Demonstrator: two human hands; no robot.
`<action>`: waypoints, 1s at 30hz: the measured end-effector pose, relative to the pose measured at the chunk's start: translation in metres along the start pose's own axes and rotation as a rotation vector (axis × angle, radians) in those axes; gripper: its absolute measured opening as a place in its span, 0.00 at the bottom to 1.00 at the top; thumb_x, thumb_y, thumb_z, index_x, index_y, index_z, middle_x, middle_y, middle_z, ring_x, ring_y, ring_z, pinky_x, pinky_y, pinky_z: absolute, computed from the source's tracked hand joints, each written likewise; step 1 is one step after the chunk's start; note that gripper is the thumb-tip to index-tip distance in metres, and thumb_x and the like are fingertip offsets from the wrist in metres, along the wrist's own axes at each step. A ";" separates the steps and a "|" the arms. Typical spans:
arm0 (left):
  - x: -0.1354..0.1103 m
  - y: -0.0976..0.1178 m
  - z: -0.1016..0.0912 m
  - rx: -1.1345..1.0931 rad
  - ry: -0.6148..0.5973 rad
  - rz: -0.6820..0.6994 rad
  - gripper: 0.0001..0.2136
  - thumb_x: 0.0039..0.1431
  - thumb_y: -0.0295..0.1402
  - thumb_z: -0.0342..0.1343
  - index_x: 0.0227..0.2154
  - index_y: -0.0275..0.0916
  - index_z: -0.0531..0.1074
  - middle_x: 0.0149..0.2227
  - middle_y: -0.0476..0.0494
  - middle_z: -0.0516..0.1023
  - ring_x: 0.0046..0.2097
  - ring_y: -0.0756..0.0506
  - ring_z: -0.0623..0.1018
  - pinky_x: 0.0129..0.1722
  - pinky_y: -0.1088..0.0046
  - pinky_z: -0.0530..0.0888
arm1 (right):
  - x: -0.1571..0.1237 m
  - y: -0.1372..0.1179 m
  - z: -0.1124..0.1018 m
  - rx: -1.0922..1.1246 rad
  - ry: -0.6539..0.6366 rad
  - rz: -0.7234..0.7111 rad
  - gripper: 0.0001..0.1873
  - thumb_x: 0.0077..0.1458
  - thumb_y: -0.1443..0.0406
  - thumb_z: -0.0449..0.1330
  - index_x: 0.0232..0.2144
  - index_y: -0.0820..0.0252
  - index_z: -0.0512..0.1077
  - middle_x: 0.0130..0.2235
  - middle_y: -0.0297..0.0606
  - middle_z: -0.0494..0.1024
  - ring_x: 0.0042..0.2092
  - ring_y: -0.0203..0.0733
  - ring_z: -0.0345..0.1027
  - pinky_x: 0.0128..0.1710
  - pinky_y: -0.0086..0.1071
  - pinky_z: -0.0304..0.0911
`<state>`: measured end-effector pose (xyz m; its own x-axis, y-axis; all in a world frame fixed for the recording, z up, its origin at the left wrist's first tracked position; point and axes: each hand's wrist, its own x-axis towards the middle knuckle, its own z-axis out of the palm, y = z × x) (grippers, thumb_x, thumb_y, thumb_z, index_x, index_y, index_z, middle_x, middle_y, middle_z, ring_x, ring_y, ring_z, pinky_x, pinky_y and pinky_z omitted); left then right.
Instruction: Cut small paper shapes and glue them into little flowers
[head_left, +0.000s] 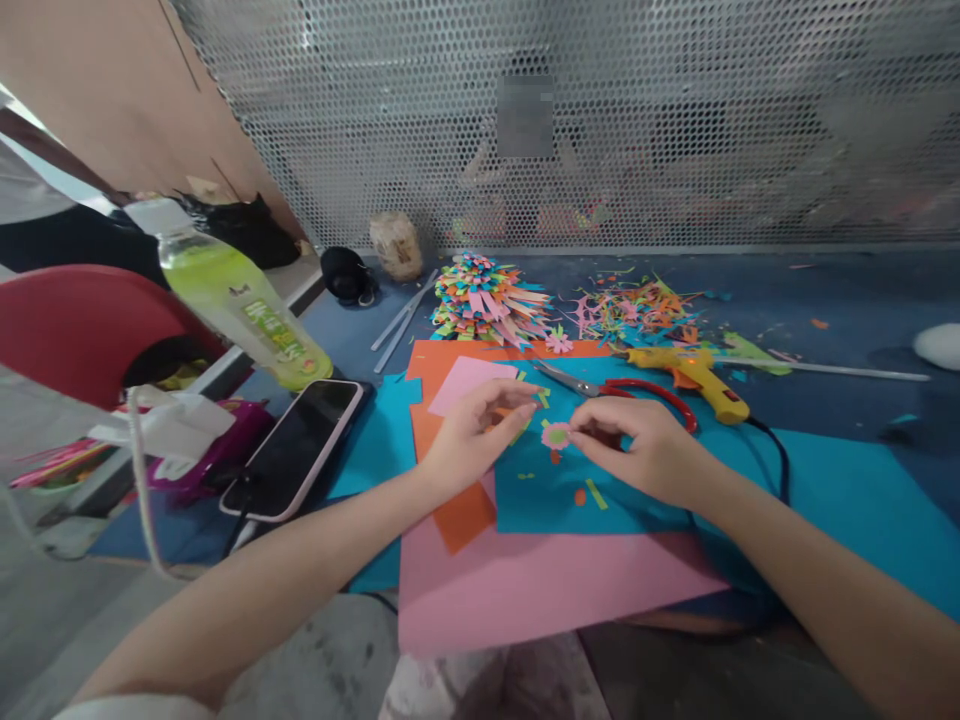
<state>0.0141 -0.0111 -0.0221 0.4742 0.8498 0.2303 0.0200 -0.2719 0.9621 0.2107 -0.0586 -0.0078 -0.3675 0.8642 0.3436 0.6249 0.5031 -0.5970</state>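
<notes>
My right hand (637, 440) pinches the edge of a small pink paper flower (556, 435) with a green centre. It hovers over a blue paper sheet (637, 505) dotted with green and orange scraps. To its left, my left hand (480, 425) has thumb and fingertips drawn together; anything between them is too small to make out. Beyond the hands lie scissors (581, 385) with red handles and a yellow glue gun (694, 375). Another pink paper flower (559, 340) rests near a cone of colourful paper strips (487, 300).
Under the blue sheet are orange paper (457, 525) and pink paper (540, 590). A phone (296, 450) and a green drink bottle (240, 300) are on the left. Shredded paper (637, 310) is heaped at the back, before a perforated metal panel (637, 150).
</notes>
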 end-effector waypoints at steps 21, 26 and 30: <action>-0.002 0.003 -0.001 0.390 -0.055 0.115 0.09 0.56 0.36 0.52 0.30 0.37 0.74 0.27 0.45 0.73 0.27 0.51 0.68 0.26 0.75 0.64 | -0.001 -0.001 0.000 -0.021 0.011 0.000 0.07 0.55 0.65 0.55 0.26 0.59 0.69 0.24 0.32 0.70 0.25 0.32 0.59 0.26 0.27 0.54; -0.001 0.002 -0.001 0.376 -0.075 0.092 0.09 0.56 0.35 0.52 0.28 0.36 0.74 0.27 0.45 0.74 0.28 0.51 0.69 0.26 0.76 0.64 | -0.001 -0.002 0.000 -0.036 -0.011 0.004 0.07 0.55 0.65 0.55 0.27 0.60 0.69 0.25 0.32 0.69 0.26 0.32 0.59 0.26 0.27 0.53; -0.001 0.001 -0.001 0.356 -0.077 0.082 0.08 0.56 0.34 0.52 0.28 0.36 0.74 0.28 0.45 0.74 0.29 0.51 0.70 0.27 0.76 0.64 | -0.001 -0.002 0.001 -0.042 -0.003 0.003 0.07 0.55 0.64 0.55 0.26 0.60 0.69 0.25 0.32 0.70 0.26 0.32 0.60 0.25 0.27 0.52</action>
<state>0.0127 -0.0121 -0.0210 0.5512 0.7860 0.2799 0.2773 -0.4889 0.8271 0.2096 -0.0607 -0.0079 -0.3678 0.8658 0.3394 0.6546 0.5002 -0.5668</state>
